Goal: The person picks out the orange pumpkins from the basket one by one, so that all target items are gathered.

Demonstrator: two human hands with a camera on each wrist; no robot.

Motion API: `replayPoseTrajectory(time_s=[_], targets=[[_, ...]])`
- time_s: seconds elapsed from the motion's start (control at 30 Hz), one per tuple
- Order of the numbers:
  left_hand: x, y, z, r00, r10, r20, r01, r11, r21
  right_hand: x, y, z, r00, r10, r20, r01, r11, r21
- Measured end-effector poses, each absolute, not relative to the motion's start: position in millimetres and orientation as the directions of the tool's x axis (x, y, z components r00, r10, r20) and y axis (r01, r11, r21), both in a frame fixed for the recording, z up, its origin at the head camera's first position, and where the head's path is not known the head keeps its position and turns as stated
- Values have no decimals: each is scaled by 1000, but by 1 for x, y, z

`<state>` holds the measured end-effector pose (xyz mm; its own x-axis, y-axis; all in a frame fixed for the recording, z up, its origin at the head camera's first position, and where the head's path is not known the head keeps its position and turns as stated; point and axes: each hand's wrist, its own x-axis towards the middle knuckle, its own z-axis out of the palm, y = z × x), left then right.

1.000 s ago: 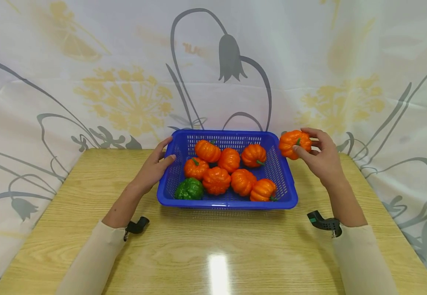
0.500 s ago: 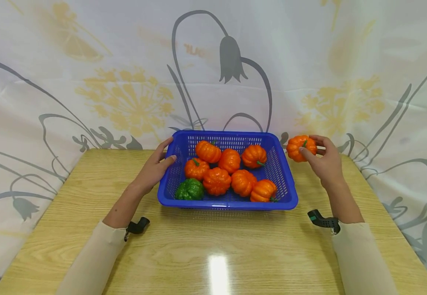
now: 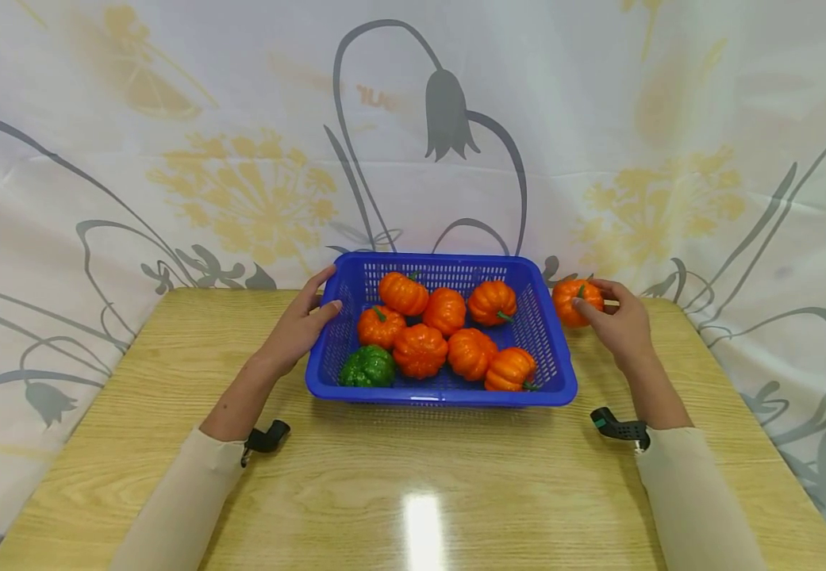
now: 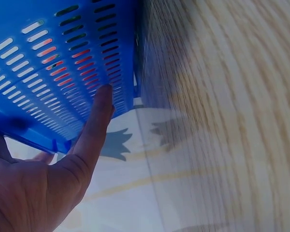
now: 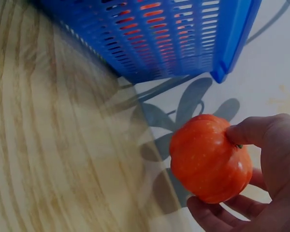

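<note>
My right hand (image 3: pixel 625 319) grips a small glossy orange pumpkin (image 3: pixel 575 302) with a green stem, just off the right side of the blue plastic basket (image 3: pixel 441 396). In the right wrist view, the thumb lies by the stem of the held pumpkin (image 5: pixel 208 159) and the fingers curl beneath it. My left hand (image 3: pixel 297 323) holds the basket's left side, thumb over the rim. In the left wrist view, a finger (image 4: pixel 94 128) lies along the slotted outer wall (image 4: pixel 53 63). Inside the basket are several orange pumpkins (image 3: pixel 420 350) and one bumpy green one (image 3: pixel 367 366).
A wood-grain table (image 3: pixel 413 476) bears the basket near its far edge. Behind it hangs a pale cloth (image 3: pixel 241 95) printed with grey and yellow flowers. Black wrist cameras, one on the left wrist (image 3: pixel 268 436) and one on the right (image 3: pixel 618 427), stick out inward.
My right hand has carried the pumpkin away from the basket's right rim, first rightward, then lower and slightly back left. The left hand and basket stay put.
</note>
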<state>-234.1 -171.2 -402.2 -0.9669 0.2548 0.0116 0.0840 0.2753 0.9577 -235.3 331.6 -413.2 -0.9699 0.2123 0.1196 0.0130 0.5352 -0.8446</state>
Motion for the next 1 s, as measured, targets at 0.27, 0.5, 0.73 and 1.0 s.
replayPoseTrajectory(time_s=[0.27,0.5,0.73,1.0], targets=[[-235,-172,-404,-967,253,13,86,279,956,-239,333,-425,-977,204,57,70,564,-823],[-234,-172,-403,-964,264,11,83,262,962,-238,330,-425,-981,188,47,77,599,-797],[-235,-172,-403,-965,263,14,86,266,960,-239,331,-429,-979,197,45,98,655,-749],[-236,-172,-404,-964,266,13,83,256,963,-242,334,-432,-985,166,41,86,689,-720]])
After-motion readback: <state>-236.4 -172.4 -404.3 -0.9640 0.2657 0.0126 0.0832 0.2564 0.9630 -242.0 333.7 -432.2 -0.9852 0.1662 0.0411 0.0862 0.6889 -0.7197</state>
